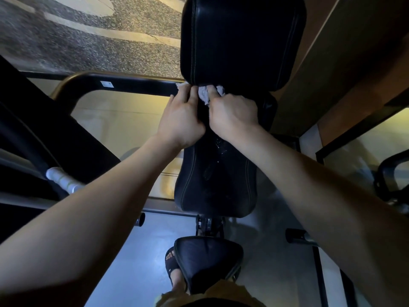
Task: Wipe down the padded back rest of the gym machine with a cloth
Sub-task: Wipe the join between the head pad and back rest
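Cloth (pixel 209 95) at back rest's (pixel 217 178) top edge; left hand (pixel 181 120) flat on it, right hand (pixel 232 116) tight round it, side by side.

1. The black padded back rest (pixel 217 180) runs up the middle, with a separate black head pad (pixel 241 41) beyond its far end.
2. Both hands meet at the gap between the two pads, where a white cloth (pixel 204 95) is bunched.
3. The right hand (pixel 232 114) curls its fingers round the cloth; the left hand (pixel 181 118) lays its fingers forward on the cloth's left end.
4. Wet drops (pixel 219 147) glint on the back rest just near of the hands.
5. Nearer lies the seat (pixel 208 258) — a foot in a black sandal (pixel 173 268) is at its left.
6. A black frame bar (pixel 137 85) runs off left.
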